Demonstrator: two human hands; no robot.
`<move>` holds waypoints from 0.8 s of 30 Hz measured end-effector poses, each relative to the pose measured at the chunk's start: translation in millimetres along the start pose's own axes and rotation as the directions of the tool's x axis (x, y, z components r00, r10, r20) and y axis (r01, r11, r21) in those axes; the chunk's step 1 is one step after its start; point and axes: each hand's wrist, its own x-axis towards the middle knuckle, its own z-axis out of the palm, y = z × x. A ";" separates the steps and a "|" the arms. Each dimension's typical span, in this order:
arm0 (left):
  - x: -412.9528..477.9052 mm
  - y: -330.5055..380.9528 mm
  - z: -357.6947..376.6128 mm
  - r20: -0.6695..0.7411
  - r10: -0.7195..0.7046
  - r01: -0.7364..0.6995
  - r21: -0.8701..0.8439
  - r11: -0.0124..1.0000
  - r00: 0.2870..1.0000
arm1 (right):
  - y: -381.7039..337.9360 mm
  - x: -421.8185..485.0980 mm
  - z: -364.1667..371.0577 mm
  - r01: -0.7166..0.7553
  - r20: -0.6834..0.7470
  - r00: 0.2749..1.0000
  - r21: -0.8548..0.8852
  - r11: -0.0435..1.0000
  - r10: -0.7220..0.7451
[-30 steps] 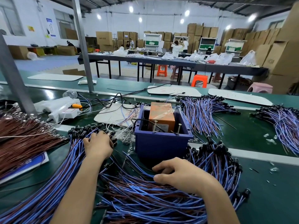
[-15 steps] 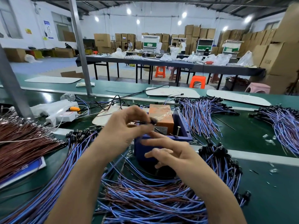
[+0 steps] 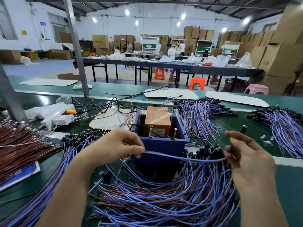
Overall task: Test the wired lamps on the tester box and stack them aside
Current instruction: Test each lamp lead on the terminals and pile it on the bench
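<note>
blue wire (image 3: pixel 180 157) crosses tester box (image 3: pixel 162 144), pinched by left hand (image 3: pixel 118 145); right hand (image 3: pixel 247 159) grip unclear.

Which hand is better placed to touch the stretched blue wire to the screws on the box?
Probably the left hand: it pinches the wire right by the front of the box, just below the screws. The right hand holds the other end, out past the right side.

This is looking like a factory assembly hall: stacked cardboard boxes (image 3: pixel 282 59) are filling the far right side, bundles of wired lamps (image 3: pixel 164 203) are lying all over the near green desk (image 3: pixel 291 185), and people (image 3: pixel 171 51) are working beyond a long dark desk (image 3: pixel 229 70) under bright ceiling lights (image 3: pixel 127 12)
</note>
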 end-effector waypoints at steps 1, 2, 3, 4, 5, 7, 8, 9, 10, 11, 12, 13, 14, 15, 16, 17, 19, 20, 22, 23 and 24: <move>-1.7 -5.4 -6.0 -0.019 -0.038 0.039 0.032 0.999 0.999 | 0.7 1.8 -2.7 0.035 -0.014 0.999 -0.075 0.997 -0.036; -3.4 -9.8 -11.1 -0.038 -0.068 0.070 0.045 0.997 0.997 | 1.8 3.0 -4.3 0.059 -0.009 0.998 -0.136 0.989 -0.061; -4.8 -13.0 -15.1 -0.059 -0.085 0.087 0.032 0.996 0.995 | 2.9 3.6 -4.2 0.073 0.010 0.997 -0.188 0.980 -0.072; -5.9 -15.0 -18.4 -0.079 -0.091 0.090 -0.010 0.996 0.993 | 4.3 3.5 -3.4 0.079 0.033 0.997 -0.237 0.968 -0.074; -6.6 -15.4 -20.6 -0.098 -0.086 0.080 -0.072 0.994 0.991 | 5.9 3.6 -2.0 0.082 0.057 0.996 -0.290 0.953 -0.068; -8.0 -12.4 -21.6 -0.113 -0.054 0.031 -0.199 0.979 0.992 | 9.2 3.1 0.9 0.077 0.116 0.993 -0.433 0.898 -0.030; -8.4 -9.7 -20.6 -0.103 -0.034 0.006 -0.260 0.966 0.994 | 10.8 3.1 2.3 0.080 0.149 0.989 -0.532 0.843 0.000; -8.6 -7.1 -18.8 -0.088 -0.013 -0.015 -0.311 0.950 0.996 | 12.1 2.5 3.7 0.091 0.180 0.983 -0.644 0.760 0.035; -8.4 -4.2 -16.4 -0.067 0.003 -0.027 -0.353 0.935 0.998 | 12.3 1.2 5.2 0.111 0.210 0.975 -0.747 0.656 0.075; -7.1 -2.3 -13.9 -0.048 0.012 -0.030 -0.383 0.923 0.999 | 12.1 -0.9 6.9 0.138 0.240 0.964 -0.820 0.555 0.114; -6.0 -0.4 -11.3 -0.030 0.012 -0.023 -0.401 0.916 0.999 | 11.4 -3.7 9.3 0.167 0.265 0.953 -0.864 0.476 0.147; -4.6 1.2 -8.6 -0.013 0.011 -0.015 -0.405 0.914 1.000 | 10.9 -6.7 12.1 0.193 0.287 0.942 -0.888 0.418 0.174; -3.7 3.0 -5.9 0.005 0.009 -0.006 -0.402 0.916 1.000 | 10.8 -10.1 15.3 0.218 0.304 0.933 -0.903 0.369 0.194; -2.4 4.1 -3.2 0.020 0.009 0.000 -0.389 0.921 1.000 | 10.5 -13.7 19.0 0.244 0.319 0.926 -0.913 0.326 0.201; -1.4 5.8 -0.3 0.034 0.006 0.007 -0.371 0.928 0.999 | 9.0 -17.8 23.2 0.272 0.338 0.921 -0.914 0.302 0.193; -0.2 7.3 3.0 0.045 0.006 0.010 -0.352 0.936 0.999 | 6.3 -22.3 27.7 0.299 0.362 0.917 -0.901 0.313 0.167; 2.3 10.4 10.6 0.052 0.001 0.017 -0.337 0.941 0.999 | 0.9 -32.1 36.5 0.361 0.450 0.884 -0.828 0.429 0.124; 3.9 12.2 14.5 0.050 -0.005 0.021 -0.339 0.941 0.999 | -0.5 -37.1 41.2 0.387 0.511 0.849 -0.772 0.503 0.131; 6.5 14.9 22.0 0.036 -0.015 0.026 -0.347 0.937 0.999 | 2.8 -46.6 51.1 0.416 0.612 0.770 -0.695 0.587 0.179; 7.6 15.2 24.8 0.024 -0.025 0.032 -0.357 0.934 0.999 | 6.4 -50.2 54.9 0.426 0.633 0.751 -0.681 0.595 0.187; 8.2 15.6 26.9 0.014 -0.042 0.044 -0.370 0.928 0.999 | 9.6 -52.5 58.2 0.433 0.636 0.752 -0.677 0.596 0.176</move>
